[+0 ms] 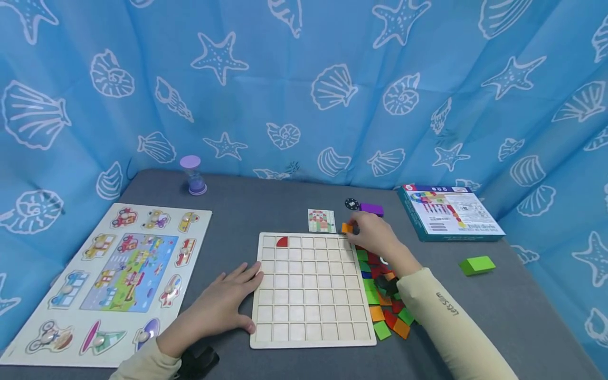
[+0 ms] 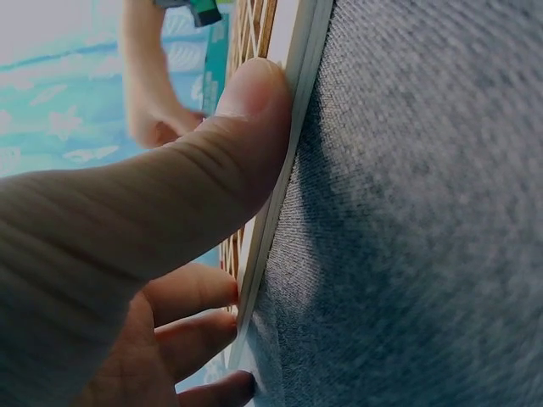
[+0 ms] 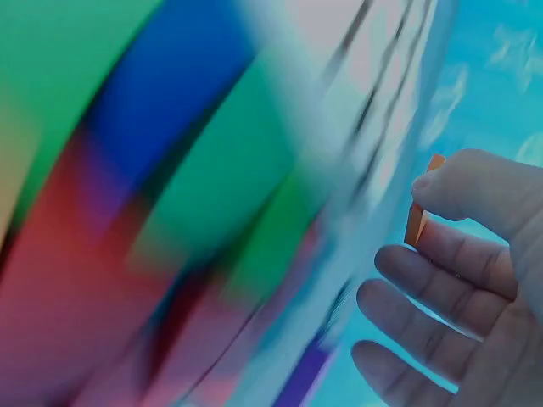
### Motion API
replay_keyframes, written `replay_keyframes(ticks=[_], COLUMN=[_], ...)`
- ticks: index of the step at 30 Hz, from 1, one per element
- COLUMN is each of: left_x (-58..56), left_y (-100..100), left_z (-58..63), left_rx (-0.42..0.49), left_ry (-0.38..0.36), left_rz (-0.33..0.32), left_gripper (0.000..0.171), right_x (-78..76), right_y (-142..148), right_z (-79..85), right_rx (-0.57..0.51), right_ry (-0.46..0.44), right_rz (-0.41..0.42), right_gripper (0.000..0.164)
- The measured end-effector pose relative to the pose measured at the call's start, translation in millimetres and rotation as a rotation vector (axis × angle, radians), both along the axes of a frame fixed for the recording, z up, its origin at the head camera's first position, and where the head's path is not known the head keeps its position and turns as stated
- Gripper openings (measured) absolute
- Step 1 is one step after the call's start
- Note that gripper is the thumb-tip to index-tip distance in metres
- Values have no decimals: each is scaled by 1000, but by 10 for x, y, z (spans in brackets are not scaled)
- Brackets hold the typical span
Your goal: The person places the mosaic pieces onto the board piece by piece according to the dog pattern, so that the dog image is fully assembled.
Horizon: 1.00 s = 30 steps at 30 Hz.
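A wooden grid board (image 1: 296, 300) lies flat before me, with one red quarter-round tile (image 1: 282, 241) in its top row. My left hand (image 1: 223, 305) rests at the board's left edge, fingers spread; in the left wrist view the thumb (image 2: 254, 102) presses the rim. Between thumb and index finger, my right hand (image 1: 375, 235) pinches a small orange tile (image 3: 417, 208), near the board's top right corner. A small printed picture card (image 1: 321, 220) lies just behind the board. Under the right forearm, colored tiles (image 1: 371, 291) are heaped along the board's right side.
On the left is a vehicle peg puzzle (image 1: 78, 253), with an hourglass (image 1: 193, 177) behind it. A purple block (image 1: 371, 209) and a black round disc (image 1: 352, 203) sit beyond the right hand. Farther right are a box (image 1: 451, 211) and a green block (image 1: 477, 265).
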State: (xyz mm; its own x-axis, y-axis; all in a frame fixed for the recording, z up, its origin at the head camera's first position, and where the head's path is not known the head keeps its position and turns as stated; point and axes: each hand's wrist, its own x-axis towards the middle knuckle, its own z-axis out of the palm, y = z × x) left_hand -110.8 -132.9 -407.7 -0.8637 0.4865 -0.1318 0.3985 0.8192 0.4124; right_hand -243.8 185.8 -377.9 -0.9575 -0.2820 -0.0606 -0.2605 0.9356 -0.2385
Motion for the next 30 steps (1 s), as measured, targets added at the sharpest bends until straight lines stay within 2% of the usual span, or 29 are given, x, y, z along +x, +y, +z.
replay_keyframes(ticks=[7,10,15,23,30], left_x=[15,17,14,5,4], left_y=[-16,-18,-9,-7,-9], left_z=[2,-1,2,6,-5], left_rx=[9,10,12,7,4], left_ry=[3,1,4,10,-6], left_rz=[-4,-6,-13,-18,-16], left_gripper=[98,98,98,98,98], right_x=[161,175,170,172,217], right_y=[-690,-890,-1033,-1087,-1028], right_z=[67,30,-23,-17,-28], right_rx=[77,115,178,198,151], right_ry=[53,58,87,91,67], right_rz=[196,241,249,251,236], right_gripper=[24,19,15,15,18])
